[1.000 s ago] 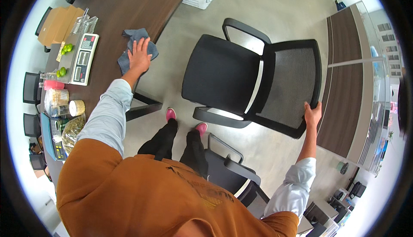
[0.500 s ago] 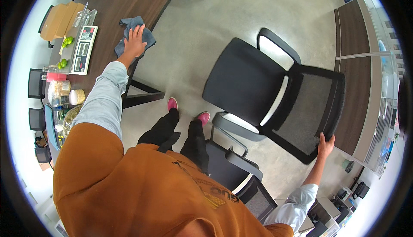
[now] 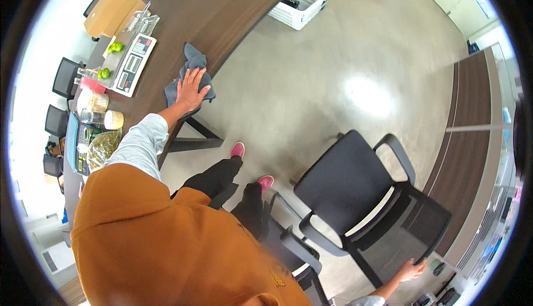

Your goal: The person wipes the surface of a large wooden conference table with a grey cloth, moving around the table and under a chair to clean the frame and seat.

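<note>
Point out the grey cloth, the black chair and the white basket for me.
Cloth (image 3: pixel 194 60), head view, upper bare part beyond the left hand.
Chair (image 3: pixel 344 181), head view, middle of the seat.
Basket (image 3: pixel 308 7), head view, its near side wall.

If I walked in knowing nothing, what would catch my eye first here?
Probably the left hand pressed flat on a grey cloth at the edge of the long dark table. Across the bare floor, the right hand grips the back of a black chair at the lower right. Bright pink shoes stand out in between.
</note>
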Demonstrator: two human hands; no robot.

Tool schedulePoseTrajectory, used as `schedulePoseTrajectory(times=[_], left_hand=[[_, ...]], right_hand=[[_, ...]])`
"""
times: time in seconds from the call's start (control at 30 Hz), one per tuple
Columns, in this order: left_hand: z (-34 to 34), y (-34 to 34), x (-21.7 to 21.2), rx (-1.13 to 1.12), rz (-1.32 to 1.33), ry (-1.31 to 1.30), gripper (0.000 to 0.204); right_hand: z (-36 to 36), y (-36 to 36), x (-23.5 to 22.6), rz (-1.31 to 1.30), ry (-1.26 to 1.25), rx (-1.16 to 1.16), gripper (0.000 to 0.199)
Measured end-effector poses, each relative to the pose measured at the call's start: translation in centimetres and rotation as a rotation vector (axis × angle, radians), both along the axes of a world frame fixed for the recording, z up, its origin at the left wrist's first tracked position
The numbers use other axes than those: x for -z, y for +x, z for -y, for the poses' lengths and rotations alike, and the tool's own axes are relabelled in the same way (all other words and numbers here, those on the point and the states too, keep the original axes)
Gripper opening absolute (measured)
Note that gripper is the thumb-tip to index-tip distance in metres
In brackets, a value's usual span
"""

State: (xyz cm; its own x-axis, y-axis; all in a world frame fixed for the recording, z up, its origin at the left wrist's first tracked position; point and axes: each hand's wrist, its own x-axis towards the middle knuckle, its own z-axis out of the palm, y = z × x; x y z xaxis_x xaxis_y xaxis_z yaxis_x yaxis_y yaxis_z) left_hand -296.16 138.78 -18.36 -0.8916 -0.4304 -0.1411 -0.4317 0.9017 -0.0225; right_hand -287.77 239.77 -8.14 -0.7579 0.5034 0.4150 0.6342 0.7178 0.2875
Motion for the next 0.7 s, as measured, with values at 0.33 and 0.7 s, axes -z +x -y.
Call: schedulePoseTrajectory(times=[0.33, 0.7], left_hand=[[10.8, -16.4, 1.1, -0.412, -0.261, 0.065, 0.081], [26.4, -31.5, -1.3, -0.391, -0.339, 0.096, 0.072]], right_hand=[[40.4, -11.5, 7.0, 0.102, -1.038, -0.740, 0.057], [60.0, -25.5, 7.5, 0.467, -1.410, -0.692, 0.041]])
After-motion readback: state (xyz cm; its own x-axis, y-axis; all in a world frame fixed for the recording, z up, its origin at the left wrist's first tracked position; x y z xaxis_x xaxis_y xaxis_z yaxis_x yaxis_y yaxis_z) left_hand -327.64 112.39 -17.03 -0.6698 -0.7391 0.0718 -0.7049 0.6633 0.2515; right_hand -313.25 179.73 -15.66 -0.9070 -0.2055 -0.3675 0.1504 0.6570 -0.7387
